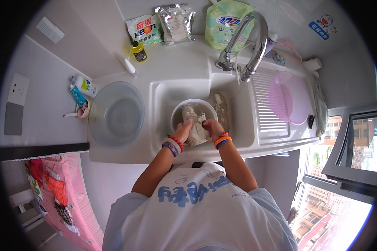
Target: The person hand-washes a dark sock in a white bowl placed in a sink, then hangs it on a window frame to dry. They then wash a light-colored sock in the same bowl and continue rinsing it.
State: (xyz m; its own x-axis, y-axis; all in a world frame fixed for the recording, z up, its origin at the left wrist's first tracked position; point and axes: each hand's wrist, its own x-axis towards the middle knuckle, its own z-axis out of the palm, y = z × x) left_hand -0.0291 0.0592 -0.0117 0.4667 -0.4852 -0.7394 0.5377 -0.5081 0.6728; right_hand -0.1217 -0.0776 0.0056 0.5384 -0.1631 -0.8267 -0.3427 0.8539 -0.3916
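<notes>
A beige shoe [194, 131] with pale straps is held over a round white bucket [176, 110], which stands in the sink basin [165, 94]. My left hand [183, 131] grips the shoe's left side, thumb on its upper. On the other side my right hand [214, 128] pinches the shoe's edge near a small dark spot; what exactly is between those fingers is too small to tell. The second shoe [221, 109], also beige, leans between the bucket and the basin's right part. The bucket's inside is partly hidden by the shoe.
A chrome faucet [261, 40] arches over the basin's back right. A clear plastic tub [123, 114] stands left, a pink basket [289, 97] on the ribbed drainboard right. Detergent bags [229, 28] and a yellow bottle [139, 51] line the back. An open window [358, 141] is at right.
</notes>
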